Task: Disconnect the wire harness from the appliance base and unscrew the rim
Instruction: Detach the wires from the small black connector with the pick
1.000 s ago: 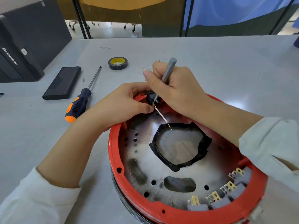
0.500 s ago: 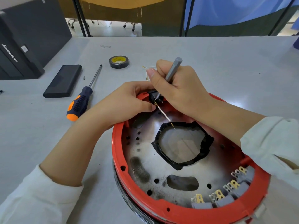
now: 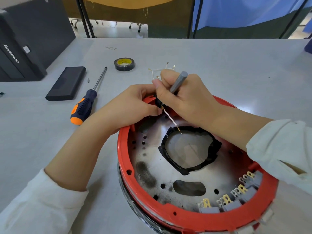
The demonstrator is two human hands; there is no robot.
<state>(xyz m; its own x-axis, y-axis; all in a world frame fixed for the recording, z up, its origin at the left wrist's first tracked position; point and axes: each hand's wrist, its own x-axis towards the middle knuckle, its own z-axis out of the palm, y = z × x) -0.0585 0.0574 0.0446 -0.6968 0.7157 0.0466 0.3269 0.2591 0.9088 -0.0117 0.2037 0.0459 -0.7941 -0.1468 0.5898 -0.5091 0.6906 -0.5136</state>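
Note:
The appliance base lies upside down in front of me, a metal plate inside a red rim. My right hand grips a thin grey screwdriver, its tip hidden at a small black connector on the rim's far edge. My left hand pinches that connector from the left. A thin white wire with a brass tip runs from the connector toward the black-taped centre opening. Grey terminal blocks with brass tabs sit at the rim's near right.
Left of the base lie an orange and dark blue screwdriver, a black flat case and a tiny screw. A roll of black tape sits farther back. Loose white wires with brass lugs lie behind my right hand. A black computer case stands far left.
Both hands stay at the connector; my right hand and the grey screwdriver have shifted slightly, the handle tilting a little more to the right. The view has moved slightly.

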